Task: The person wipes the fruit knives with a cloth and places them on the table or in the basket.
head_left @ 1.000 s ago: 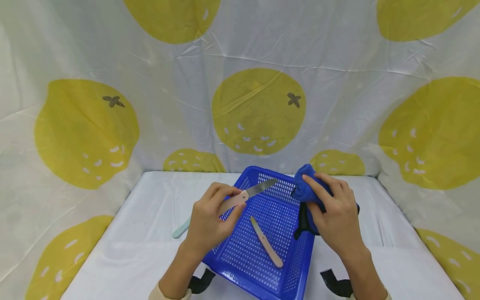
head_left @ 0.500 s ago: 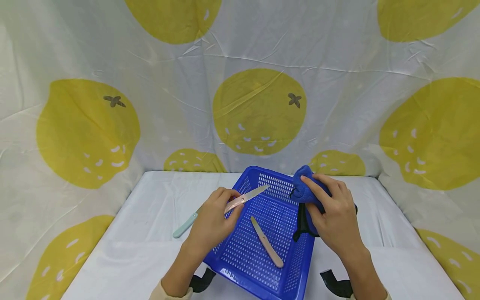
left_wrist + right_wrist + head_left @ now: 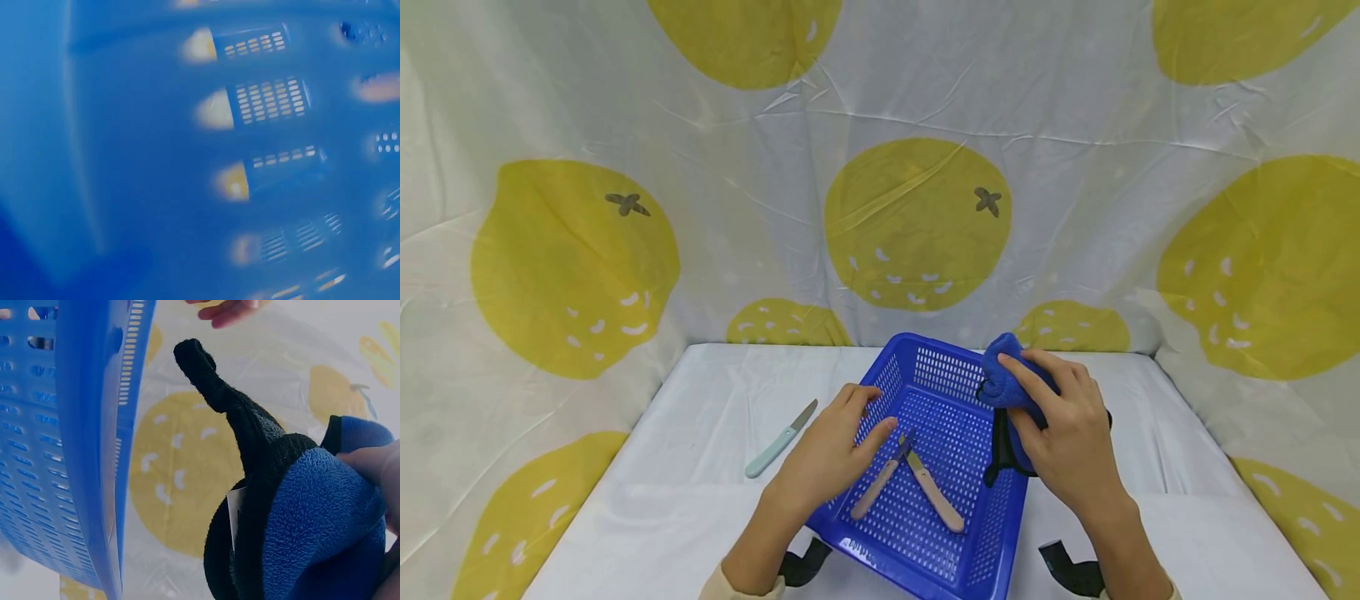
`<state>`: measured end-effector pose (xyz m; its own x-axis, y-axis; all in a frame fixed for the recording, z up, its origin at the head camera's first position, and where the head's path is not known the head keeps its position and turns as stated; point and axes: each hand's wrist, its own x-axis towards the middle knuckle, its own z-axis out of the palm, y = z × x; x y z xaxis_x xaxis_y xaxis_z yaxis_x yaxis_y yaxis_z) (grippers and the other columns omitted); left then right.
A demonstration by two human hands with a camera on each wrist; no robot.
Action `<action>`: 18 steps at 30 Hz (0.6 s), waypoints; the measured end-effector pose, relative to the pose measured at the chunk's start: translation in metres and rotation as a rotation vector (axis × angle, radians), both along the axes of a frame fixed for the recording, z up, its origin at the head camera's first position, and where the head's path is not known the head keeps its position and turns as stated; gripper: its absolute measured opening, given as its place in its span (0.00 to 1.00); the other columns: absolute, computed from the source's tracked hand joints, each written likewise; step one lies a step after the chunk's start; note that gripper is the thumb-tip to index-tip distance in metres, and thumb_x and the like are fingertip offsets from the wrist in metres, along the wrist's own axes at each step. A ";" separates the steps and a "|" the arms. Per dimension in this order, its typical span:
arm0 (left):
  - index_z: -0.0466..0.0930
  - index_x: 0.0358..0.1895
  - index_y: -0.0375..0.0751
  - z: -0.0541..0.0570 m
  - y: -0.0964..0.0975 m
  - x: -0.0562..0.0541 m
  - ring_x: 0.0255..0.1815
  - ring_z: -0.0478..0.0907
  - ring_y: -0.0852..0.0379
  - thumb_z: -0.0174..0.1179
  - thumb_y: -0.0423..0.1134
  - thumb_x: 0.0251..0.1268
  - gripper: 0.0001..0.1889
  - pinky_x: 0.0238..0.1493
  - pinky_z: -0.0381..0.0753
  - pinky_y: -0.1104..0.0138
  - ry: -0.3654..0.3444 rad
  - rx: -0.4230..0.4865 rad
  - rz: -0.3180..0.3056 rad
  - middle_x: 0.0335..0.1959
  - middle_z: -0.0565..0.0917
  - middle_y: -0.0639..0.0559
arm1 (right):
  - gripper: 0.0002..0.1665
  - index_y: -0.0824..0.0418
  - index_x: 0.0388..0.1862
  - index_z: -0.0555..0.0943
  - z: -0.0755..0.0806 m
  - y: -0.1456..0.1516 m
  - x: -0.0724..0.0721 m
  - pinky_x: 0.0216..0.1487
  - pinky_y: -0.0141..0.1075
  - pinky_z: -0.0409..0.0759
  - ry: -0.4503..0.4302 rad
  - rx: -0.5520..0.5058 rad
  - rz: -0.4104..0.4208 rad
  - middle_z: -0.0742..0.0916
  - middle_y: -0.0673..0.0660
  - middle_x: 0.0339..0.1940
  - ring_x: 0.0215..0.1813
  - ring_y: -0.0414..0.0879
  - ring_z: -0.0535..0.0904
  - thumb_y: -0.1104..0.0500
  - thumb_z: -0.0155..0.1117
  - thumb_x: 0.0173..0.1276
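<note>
My left hand [image 3: 823,454] hovers over the left side of a blue plastic basket [image 3: 958,421], thumb and fingers apart and holding nothing. In the basket lie two small knives with pale pink handles: the left knife [image 3: 872,493] and the right knife [image 3: 937,498], their blades close together or crossing. My right hand [image 3: 1067,433] grips a bunched blue cloth [image 3: 1002,382] with black edging by the basket's right rim. In the right wrist view the cloth [image 3: 312,519] is pinched, and a black strip sticks out from it. The left wrist view holds mostly blurred blue basket wall [image 3: 144,156].
A knife with a mint-green handle [image 3: 769,452] lies on the white-covered table [image 3: 715,433], left of the basket. Behind and at both sides hangs a white curtain [image 3: 752,208] with yellow fruit prints.
My left hand has let go of the pink-handled knife, which now lies in the basket beside the other one. The right hand keeps its hold on the cloth, shifting slightly left.
</note>
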<state>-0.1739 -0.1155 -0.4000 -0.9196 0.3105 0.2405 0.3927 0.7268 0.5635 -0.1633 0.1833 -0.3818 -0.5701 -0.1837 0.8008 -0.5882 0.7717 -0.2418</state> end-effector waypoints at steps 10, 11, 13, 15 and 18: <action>0.67 0.76 0.56 0.017 -0.026 0.000 0.77 0.68 0.48 0.53 0.74 0.67 0.40 0.70 0.75 0.45 0.077 -0.067 0.091 0.77 0.69 0.54 | 0.34 0.52 0.65 0.83 -0.001 0.001 0.000 0.58 0.61 0.72 0.001 0.000 -0.001 0.82 0.64 0.63 0.59 0.62 0.75 0.70 0.70 0.59; 0.67 0.76 0.57 0.019 -0.030 0.000 0.77 0.68 0.47 0.54 0.75 0.66 0.41 0.69 0.76 0.44 0.090 -0.072 0.101 0.77 0.68 0.54 | 0.34 0.52 0.66 0.83 -0.001 0.002 0.000 0.58 0.61 0.72 -0.001 0.001 -0.002 0.82 0.64 0.64 0.59 0.62 0.75 0.69 0.70 0.59; 0.67 0.77 0.58 0.022 -0.037 -0.001 0.78 0.67 0.46 0.54 0.77 0.64 0.43 0.69 0.75 0.42 0.121 -0.082 0.117 0.78 0.68 0.53 | 0.34 0.52 0.65 0.83 -0.001 0.002 -0.001 0.58 0.61 0.72 -0.004 0.001 0.001 0.82 0.63 0.64 0.59 0.62 0.75 0.69 0.71 0.59; 0.67 0.77 0.59 0.023 -0.045 -0.002 0.78 0.67 0.45 0.54 0.78 0.62 0.44 0.70 0.73 0.40 0.150 -0.086 0.130 0.78 0.68 0.53 | 0.34 0.52 0.65 0.83 -0.001 0.002 -0.001 0.58 0.61 0.72 -0.008 0.002 0.006 0.82 0.63 0.64 0.60 0.62 0.75 0.69 0.71 0.59; 0.69 0.76 0.59 0.023 -0.055 -0.007 0.78 0.66 0.44 0.56 0.78 0.61 0.44 0.72 0.69 0.38 0.185 -0.085 0.144 0.78 0.68 0.52 | 0.34 0.51 0.65 0.83 -0.001 0.003 -0.001 0.59 0.61 0.72 -0.017 0.002 0.013 0.82 0.63 0.64 0.61 0.62 0.75 0.69 0.71 0.58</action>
